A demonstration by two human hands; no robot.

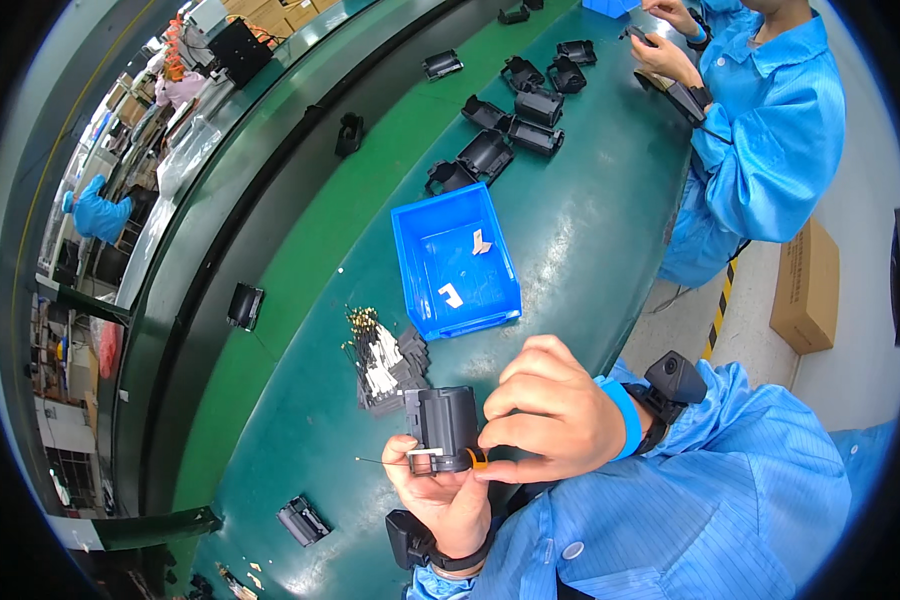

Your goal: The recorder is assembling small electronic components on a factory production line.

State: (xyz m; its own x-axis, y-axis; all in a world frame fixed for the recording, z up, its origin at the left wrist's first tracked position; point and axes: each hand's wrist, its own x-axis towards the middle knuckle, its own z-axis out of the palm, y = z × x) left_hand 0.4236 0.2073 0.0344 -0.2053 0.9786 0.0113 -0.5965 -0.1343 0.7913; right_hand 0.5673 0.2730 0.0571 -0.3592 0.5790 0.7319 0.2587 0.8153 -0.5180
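Observation:
My left hand (452, 508) is closed around the lower end of a black plastic housing (445, 418), holding it upright above the green bench. A small white piece (425, 457) shows at the housing's lower left, and a thin dark wire (375, 460) sticks out leftward past my fingers. From the right, my right hand (555, 410) pinches at the lower right corner of the housing, where a small orange piece (478, 458) lies at the thumb and fingertips. Just beyond the housing is a bundle of black and white cables (375, 355) with gold-coloured ends, beside dark grey foam-like blocks (410, 360).
A blue bin (408, 262) with two small pale pieces stands ahead. Several black housings (485, 153) cluster farther along the bench; another housing (303, 520) lies at lower left. More sit on the green conveyor belt (300, 250). A co-worker (770, 140) handles a part at upper right.

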